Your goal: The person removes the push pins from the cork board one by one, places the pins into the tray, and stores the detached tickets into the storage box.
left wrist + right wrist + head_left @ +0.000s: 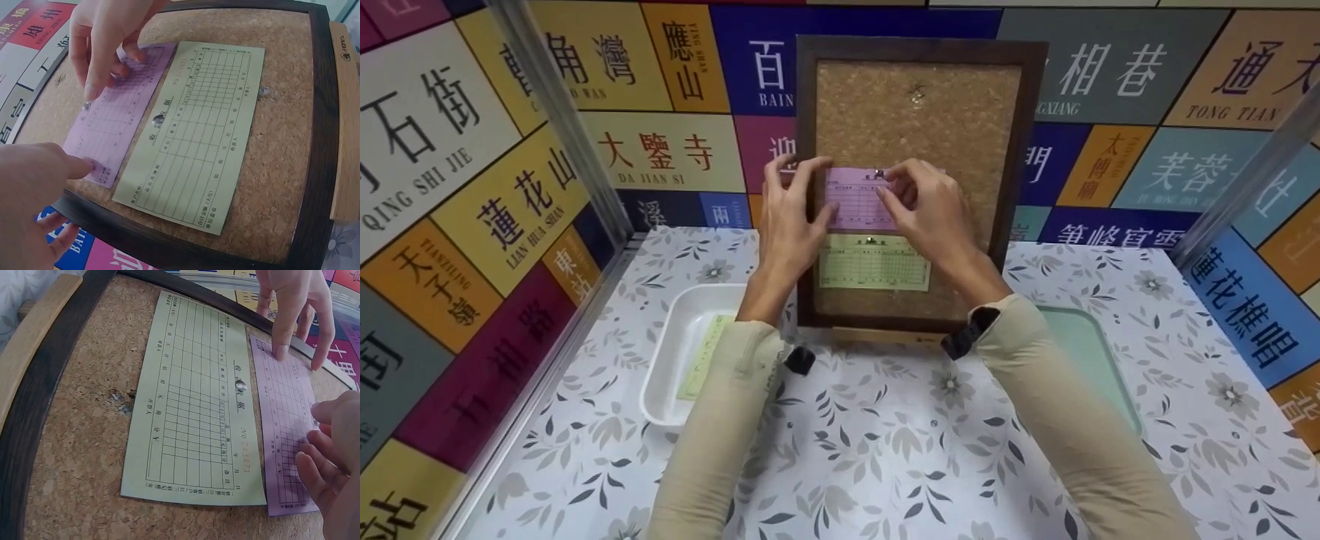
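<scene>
Standing upright on the leaf-patterned tablecloth [870,450]: a cork board [915,124], grainy and speckled, edged by a dark wooden frame [806,97] with a pale wood strip [877,335] along the foot. Flat against the cork, a thin rectangular pink slip [118,126], ruled in a fine grid, just above a matching pale green slip [194,140] fixed by a shiny round-headed pin [158,120].

On the pink slip's left end, a fingertip of the left hand [789,214] pressing, fingers spread and bent near the frame. At its top edge, bent fingertips of the right hand [934,206] close about another shiny pin [86,105]; cannot tell whether pinching it or merely touching.

To the left, a smooth, shallow, round-cornered white tray [682,311] with light green paper [703,360] inside; to the right, a mint-green tray [1087,352], partly hidden by a sleeve [1072,397].
</scene>
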Tool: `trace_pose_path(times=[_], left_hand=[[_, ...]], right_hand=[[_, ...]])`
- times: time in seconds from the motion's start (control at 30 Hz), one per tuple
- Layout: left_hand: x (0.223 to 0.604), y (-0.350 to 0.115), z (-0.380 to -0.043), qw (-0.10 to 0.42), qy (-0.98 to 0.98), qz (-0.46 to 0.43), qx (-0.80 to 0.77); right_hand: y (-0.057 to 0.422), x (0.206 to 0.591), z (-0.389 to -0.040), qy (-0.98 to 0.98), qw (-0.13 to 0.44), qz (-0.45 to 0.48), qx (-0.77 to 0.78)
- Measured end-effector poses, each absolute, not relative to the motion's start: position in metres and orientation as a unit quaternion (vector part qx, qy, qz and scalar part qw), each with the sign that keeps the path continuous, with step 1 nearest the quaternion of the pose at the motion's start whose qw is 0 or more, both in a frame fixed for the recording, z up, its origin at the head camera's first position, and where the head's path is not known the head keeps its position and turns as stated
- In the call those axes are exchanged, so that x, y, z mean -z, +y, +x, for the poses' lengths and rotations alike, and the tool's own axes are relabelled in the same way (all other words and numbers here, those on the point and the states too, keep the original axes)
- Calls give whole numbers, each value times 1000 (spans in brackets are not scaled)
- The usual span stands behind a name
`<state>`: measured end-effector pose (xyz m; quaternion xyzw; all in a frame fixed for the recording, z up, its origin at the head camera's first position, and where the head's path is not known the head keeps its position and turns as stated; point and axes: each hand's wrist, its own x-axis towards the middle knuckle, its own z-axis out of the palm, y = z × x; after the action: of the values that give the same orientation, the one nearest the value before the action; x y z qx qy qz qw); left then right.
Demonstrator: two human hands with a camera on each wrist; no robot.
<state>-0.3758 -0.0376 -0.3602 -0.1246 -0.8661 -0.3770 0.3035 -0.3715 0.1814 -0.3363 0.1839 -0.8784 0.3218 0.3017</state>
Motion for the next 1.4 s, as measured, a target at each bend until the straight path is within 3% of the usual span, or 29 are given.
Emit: trace_pose_path(times=[0.5, 1.4], left_hand=[[364, -34, -382, 338, -821, -131, 440], [365, -29, -385, 332, -828, -130, 434]], right_hand=[[169, 331, -377, -874, 329, 158, -321], [169, 333, -384, -863, 343, 174, -328]])
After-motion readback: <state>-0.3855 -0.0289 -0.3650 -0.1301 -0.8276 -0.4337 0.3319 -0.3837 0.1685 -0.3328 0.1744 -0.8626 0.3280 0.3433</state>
